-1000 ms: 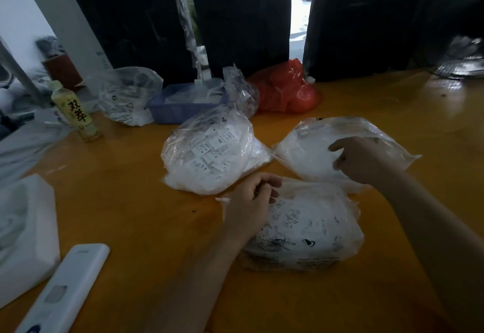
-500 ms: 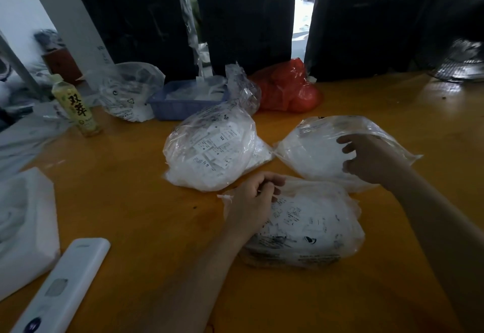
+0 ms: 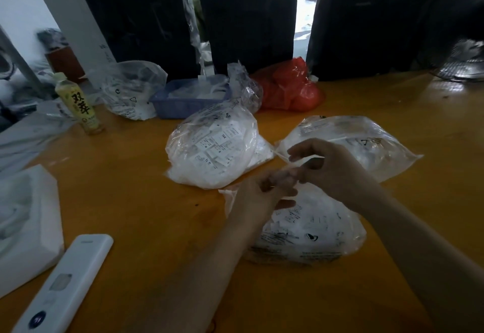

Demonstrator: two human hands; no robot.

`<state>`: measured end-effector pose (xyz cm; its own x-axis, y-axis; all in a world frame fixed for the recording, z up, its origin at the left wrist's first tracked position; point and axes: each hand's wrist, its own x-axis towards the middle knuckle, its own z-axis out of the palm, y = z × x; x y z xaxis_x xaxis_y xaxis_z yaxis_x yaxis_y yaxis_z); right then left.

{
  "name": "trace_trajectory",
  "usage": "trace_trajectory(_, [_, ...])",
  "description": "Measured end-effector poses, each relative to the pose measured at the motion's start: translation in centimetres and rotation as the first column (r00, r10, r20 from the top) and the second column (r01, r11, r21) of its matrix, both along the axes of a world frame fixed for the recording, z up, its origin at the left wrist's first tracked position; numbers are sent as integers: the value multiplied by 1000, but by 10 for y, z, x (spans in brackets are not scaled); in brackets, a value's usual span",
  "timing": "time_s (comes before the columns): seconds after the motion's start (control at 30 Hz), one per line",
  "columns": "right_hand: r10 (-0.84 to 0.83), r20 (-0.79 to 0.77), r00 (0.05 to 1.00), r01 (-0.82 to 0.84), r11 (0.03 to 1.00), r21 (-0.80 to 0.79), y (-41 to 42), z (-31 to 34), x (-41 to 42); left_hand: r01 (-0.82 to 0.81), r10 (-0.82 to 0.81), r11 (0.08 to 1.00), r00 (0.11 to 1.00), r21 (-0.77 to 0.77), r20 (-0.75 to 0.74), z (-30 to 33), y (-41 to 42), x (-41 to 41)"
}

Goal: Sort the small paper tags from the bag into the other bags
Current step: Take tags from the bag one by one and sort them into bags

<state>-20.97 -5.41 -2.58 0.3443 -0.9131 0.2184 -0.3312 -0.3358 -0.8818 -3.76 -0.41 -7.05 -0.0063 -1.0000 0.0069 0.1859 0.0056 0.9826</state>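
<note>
Three clear plastic bags of small white paper tags lie on the orange table. The nearest bag sits under my hands. A rounder bag lies behind it to the left and a flatter bag to the right. My left hand hovers above the near bag with curled fingers holding a few tags. My right hand meets it from the right, fingertips pinching a thin white tag between the two hands.
A white remote and a white foam tray lie at the near left. A drink bottle, another tag bag, a blue basket and a red bag stand at the back before black boxes.
My right hand left the flat right bag and came left to meet my left hand, which lifted slightly off the near bag. The two now pinch tags between them.
</note>
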Motion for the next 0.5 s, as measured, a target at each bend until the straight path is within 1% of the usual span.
trace_trajectory(0.03, [3, 2, 1000, -3, 1000, -20, 0, -1, 3, -20, 20, 1000, 999, 13, -31, -1, -1, 3])
trace_trajectory(0.1, [-39, 12, 999, 39, 998, -46, -3, -3, 3, -86, 97, 993, 984, 78, -150, 0, -4, 9])
trace_trajectory(0.13, [-65, -9, 998, 64, 996, -57, -5, -3, 2, -120, 140, 987, 969, 103, -206, 2, -5, 12])
trace_trajectory(0.17, [-72, -71, 995, 67, 995, -72, -7, -4, -1, -150, 174, 982, 954, 115, -243, 1, -7, 16])
trace_trajectory(0.2, [-47, -180, 983, 32, 996, -87, -8, -4, -4, -165, 193, 978, 943, 125, -269, 1, -8, 18])
trace_trajectory(0.23, [11, -320, 947, -41, 995, -86, -9, -5, -5, -174, 203, 977, 938, 124, -281, 0, -9, 20])
trace_trajectory(0.27, [86, -469, 879, -134, 989, -70, -8, -6, -5, -173, 201, 978, 935, 119, -293, 0, -10, 21])
trace_trajectory(0.3, [153, -596, 788, -223, 974, -45, -6, -8, -3, -168, 196, 979, 931, 114, -308, -2, -11, 21])
trace_trajectory(0.33, [192, -689, 699, -290, 957, -28, -5, -12, 0, -161, 192, 980, 923, 119, -333, -1, -11, 21])
trace_trajectory(0.37, [197, -750, 631, -324, 946, -24, -4, -16, 4, -152, 188, 980, 916, 126, -354, -1, -11, 20])
trace_trajectory(0.4, [177, -786, 592, -330, 943, -36, -3, -19, 7, -142, 183, 981, 909, 134, -374, 0, -11, 20])
trace_trajectory(0.43, [150, -802, 579, -325, 944, -58, -3, -20, 10, -133, 178, 981, 902, 139, -393, -1, -12, 20])
trace_trajectory(0.5, [120, -806, 580, -326, 941, -95, -5, -22, 15, -119, 171, 982, 886, 146, -430, -1, -12, 21])
